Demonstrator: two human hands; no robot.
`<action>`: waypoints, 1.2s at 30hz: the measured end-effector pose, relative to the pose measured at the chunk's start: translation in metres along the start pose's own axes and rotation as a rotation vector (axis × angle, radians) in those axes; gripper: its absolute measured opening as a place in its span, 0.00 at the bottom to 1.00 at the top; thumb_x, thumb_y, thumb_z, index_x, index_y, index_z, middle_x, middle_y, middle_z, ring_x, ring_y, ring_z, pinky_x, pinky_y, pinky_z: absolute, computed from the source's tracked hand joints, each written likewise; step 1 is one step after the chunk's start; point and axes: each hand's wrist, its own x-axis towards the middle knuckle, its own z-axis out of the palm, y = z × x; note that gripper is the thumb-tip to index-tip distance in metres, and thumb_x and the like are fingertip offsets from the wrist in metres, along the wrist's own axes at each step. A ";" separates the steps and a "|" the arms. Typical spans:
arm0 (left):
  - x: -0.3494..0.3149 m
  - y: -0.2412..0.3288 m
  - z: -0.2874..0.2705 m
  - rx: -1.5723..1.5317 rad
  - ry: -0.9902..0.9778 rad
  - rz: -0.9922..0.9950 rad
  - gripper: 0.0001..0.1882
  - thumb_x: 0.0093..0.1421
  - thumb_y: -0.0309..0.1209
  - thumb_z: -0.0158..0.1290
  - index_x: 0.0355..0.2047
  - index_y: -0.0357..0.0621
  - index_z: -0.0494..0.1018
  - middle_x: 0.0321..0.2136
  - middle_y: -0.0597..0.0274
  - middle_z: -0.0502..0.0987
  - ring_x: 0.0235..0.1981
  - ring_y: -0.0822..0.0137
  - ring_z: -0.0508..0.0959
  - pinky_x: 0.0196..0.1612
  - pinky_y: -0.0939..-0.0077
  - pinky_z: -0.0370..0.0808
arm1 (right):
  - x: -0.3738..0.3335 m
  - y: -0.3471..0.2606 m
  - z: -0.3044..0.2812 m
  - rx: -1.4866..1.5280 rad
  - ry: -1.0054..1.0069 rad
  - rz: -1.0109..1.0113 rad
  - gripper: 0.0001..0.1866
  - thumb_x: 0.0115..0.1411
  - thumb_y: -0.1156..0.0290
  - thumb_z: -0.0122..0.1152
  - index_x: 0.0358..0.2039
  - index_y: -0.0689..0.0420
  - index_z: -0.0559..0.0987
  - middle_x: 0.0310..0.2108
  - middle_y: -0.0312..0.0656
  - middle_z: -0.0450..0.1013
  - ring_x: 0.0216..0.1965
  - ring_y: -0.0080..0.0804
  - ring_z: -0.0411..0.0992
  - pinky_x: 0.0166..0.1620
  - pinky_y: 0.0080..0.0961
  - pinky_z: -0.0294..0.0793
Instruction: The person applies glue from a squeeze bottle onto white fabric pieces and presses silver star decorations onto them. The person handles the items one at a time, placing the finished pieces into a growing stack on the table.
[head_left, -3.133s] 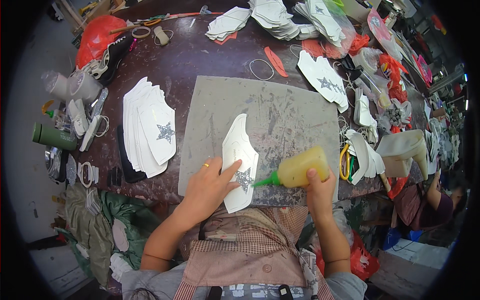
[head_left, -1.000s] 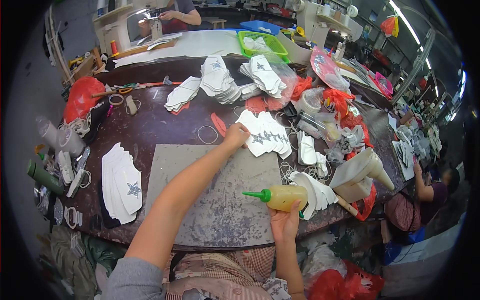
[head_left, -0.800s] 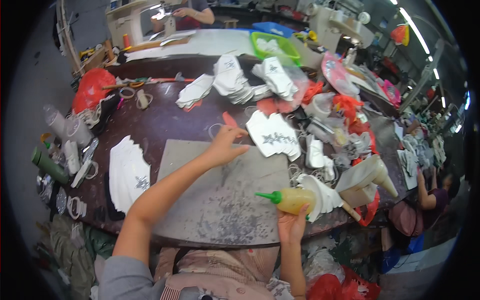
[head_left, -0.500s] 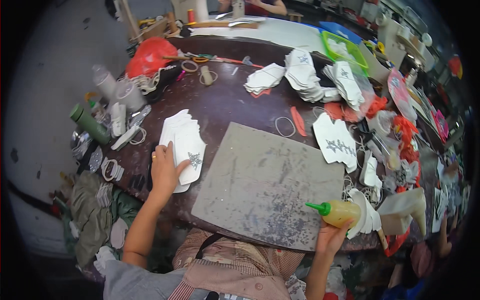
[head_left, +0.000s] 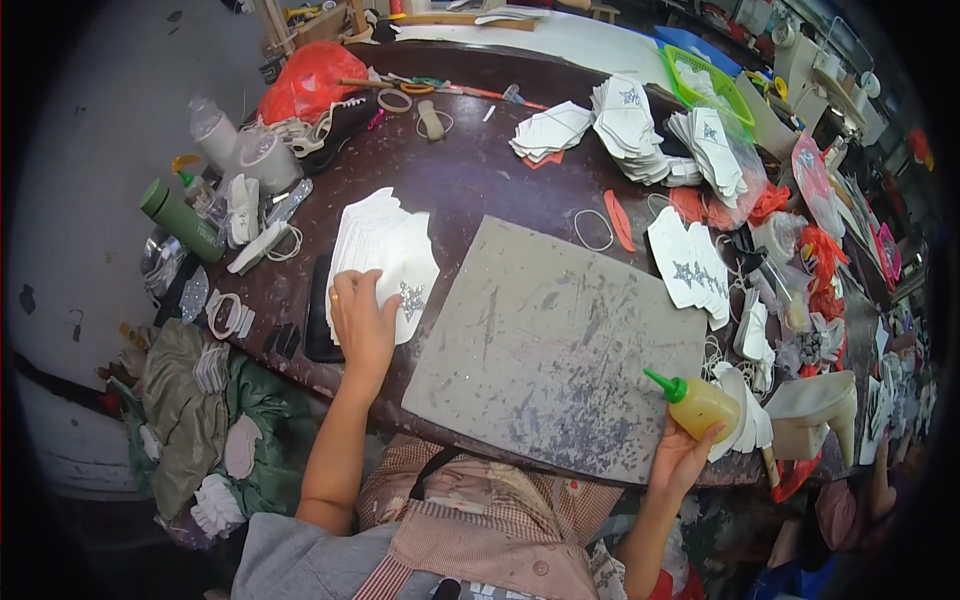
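Left of centre in the frame, the fanned stack of white pieces [head_left: 385, 235] lay on the tabletop [head_left: 480, 160], its long axis running roughly up and down. The left hand [head_left: 363, 320], far nearer to it, rested on its lower-left part, thumb spread from bent fingers; whether it pinched a piece could not be told. At lower right, well apart across the grey mat [head_left: 560, 320], the right hand [head_left: 680, 460] gripped a yellow bottle [head_left: 703, 408], green nozzle [head_left: 664, 384] aimed up and left.

From here I see the left hand [head_left: 362, 322] on a stack of white pieces [head_left: 385, 240] left of centre, the right hand [head_left: 682, 456] holding a yellow bottle [head_left: 705, 407] lower right.
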 end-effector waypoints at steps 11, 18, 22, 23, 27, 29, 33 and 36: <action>-0.015 0.108 -0.068 -1.462 -0.289 -0.262 0.55 0.58 0.13 0.49 0.71 0.52 0.21 0.49 0.48 0.74 0.45 0.65 0.77 0.44 0.73 0.77 | -0.003 0.001 0.000 -0.126 -0.007 -0.029 0.30 0.68 0.53 0.52 0.64 0.57 0.62 0.61 0.47 0.64 0.60 0.43 0.67 0.61 0.45 0.71; -0.079 0.078 -0.016 -0.678 -0.760 0.452 0.29 0.58 0.22 0.54 0.61 0.41 0.67 0.40 0.50 0.71 0.35 0.57 0.76 0.35 0.69 0.72 | -0.013 0.011 0.038 -0.453 -0.103 0.015 0.23 0.69 0.59 0.53 0.57 0.61 0.65 0.50 0.47 0.72 0.48 0.42 0.76 0.46 0.40 0.82; -0.065 0.088 -0.027 -0.491 -0.810 0.516 0.28 0.58 0.27 0.58 0.59 0.40 0.68 0.33 0.52 0.66 0.33 0.53 0.71 0.37 0.64 0.68 | -0.012 0.023 0.060 -0.487 -0.083 0.098 0.19 0.66 0.66 0.60 0.48 0.67 0.70 0.42 0.45 0.74 0.41 0.35 0.78 0.43 0.33 0.82; -0.062 0.088 -0.029 -0.482 -0.840 0.541 0.28 0.58 0.29 0.58 0.59 0.40 0.68 0.34 0.52 0.66 0.34 0.53 0.71 0.38 0.63 0.67 | -0.010 0.026 0.062 -0.497 -0.074 0.103 0.19 0.66 0.65 0.60 0.48 0.67 0.70 0.42 0.45 0.74 0.41 0.34 0.78 0.43 0.32 0.82; -0.066 0.088 -0.032 -0.399 -0.826 0.582 0.30 0.57 0.32 0.59 0.60 0.40 0.67 0.35 0.54 0.67 0.38 0.55 0.71 0.41 0.62 0.64 | -0.002 0.030 0.065 -0.524 -0.060 0.136 0.19 0.66 0.65 0.60 0.48 0.66 0.70 0.42 0.44 0.74 0.39 0.32 0.78 0.41 0.28 0.82; -0.064 0.088 -0.032 -0.400 -0.837 0.587 0.29 0.58 0.32 0.59 0.60 0.40 0.67 0.35 0.54 0.67 0.38 0.56 0.71 0.40 0.63 0.63 | -0.001 0.030 0.065 -0.548 -0.062 0.133 0.19 0.65 0.65 0.61 0.48 0.66 0.70 0.41 0.43 0.74 0.38 0.31 0.78 0.40 0.24 0.81; -0.062 0.090 -0.034 -0.404 -0.848 0.587 0.29 0.58 0.33 0.59 0.59 0.40 0.67 0.35 0.54 0.67 0.38 0.56 0.71 0.40 0.63 0.62 | -0.001 0.031 0.057 -0.648 -0.076 0.118 0.21 0.63 0.61 0.64 0.47 0.65 0.72 0.39 0.40 0.75 0.36 0.26 0.76 0.36 0.19 0.78; -0.062 0.091 -0.036 -0.385 -0.840 0.581 0.29 0.58 0.33 0.59 0.59 0.41 0.67 0.35 0.55 0.67 0.38 0.57 0.71 0.40 0.64 0.61 | -0.013 0.026 0.054 -0.782 -0.127 0.137 0.23 0.61 0.57 0.67 0.45 0.64 0.74 0.36 0.37 0.75 0.34 0.22 0.74 0.35 0.17 0.74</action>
